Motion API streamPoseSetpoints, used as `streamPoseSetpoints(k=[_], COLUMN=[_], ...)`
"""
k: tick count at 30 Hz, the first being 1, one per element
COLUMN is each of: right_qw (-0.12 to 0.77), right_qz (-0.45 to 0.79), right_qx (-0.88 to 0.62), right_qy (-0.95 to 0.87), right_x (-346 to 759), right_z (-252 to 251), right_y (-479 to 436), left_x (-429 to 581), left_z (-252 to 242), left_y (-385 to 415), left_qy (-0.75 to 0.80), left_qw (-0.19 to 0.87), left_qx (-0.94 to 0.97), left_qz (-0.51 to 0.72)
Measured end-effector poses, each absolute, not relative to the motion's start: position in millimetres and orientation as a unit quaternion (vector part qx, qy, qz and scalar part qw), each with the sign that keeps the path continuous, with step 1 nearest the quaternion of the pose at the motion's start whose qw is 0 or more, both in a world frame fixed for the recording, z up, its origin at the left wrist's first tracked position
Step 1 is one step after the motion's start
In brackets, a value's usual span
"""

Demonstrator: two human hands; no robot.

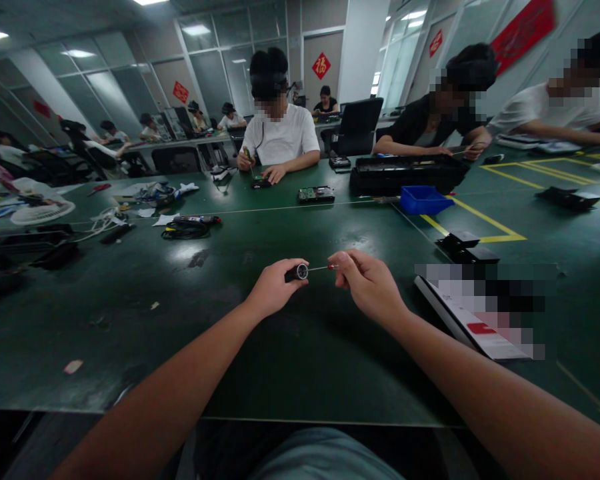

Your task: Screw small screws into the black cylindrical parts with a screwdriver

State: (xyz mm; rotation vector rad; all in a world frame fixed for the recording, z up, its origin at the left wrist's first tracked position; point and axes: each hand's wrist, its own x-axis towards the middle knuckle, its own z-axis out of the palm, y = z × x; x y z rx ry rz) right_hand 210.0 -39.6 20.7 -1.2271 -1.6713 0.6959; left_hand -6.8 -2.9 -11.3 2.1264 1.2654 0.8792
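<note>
Between thumb and fingers, my left hand (274, 288) grips a black cylindrical part (297, 273) whose round, silver-rimmed end faces my other hand. A thin screwdriver (321, 268) with a red part at its handle is pinched in my right hand (367, 280). Its metal shaft points left and reaches the rim of the cylinder; whether the tip touches a screw is too small to tell. Both hands are held above the green tabletop (290, 360), near its middle. My right fingers hide most of the screwdriver's handle.
A white box or booklet (460, 313) lies beside my right forearm. Black brackets (467, 248), a blue bin (425, 200) and a long black housing (407, 176) are farther right. Coiled black cable (187, 229) lies left. Across the table, a person in white (285, 137) handles a small device.
</note>
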Motion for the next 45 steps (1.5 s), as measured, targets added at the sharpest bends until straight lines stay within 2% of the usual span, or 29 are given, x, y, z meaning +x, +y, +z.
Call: streamPoseSetpoints(k=[12, 17, 26, 32, 40, 45], right_qw=[0.453, 0.527, 0.618, 0.616, 0.641, 0.633], right_qz=[0.276, 0.280, 0.463, 0.562, 0.452, 0.435], right_qx=[-0.488, -0.490, -0.424, -0.442, -0.478, -0.470], right_qy=[-0.693, -0.635, -0.473, -0.331, -0.396, -0.435], right_x=[211.3, 210.1, 203.4, 205.6, 206.4, 206.1], right_z=[12.9, 9.7, -0.2, -0.8, -8.2, -4.9], right_y=[-38.5, -36.3, -22.8, -15.1, -16.2, -20.3], left_x=[-4.1, -2.8, -3.6, -8.4, -8.5, -6.8], left_z=[-8.6, -7.9, -5.7, -0.3, -6.2, -3.6], left_y=[-5.4, -6.5, -4.2, 1.2, 3.2, 0.6], left_qy=[0.473, 0.473, 0.458, 0.418, 0.468, 0.496], left_qw=[0.250, 0.244, 0.215, 0.165, 0.183, 0.202], left_qx=[0.781, 0.783, 0.802, 0.843, 0.821, 0.794], left_qz=[0.323, 0.323, 0.318, 0.295, 0.273, 0.287])
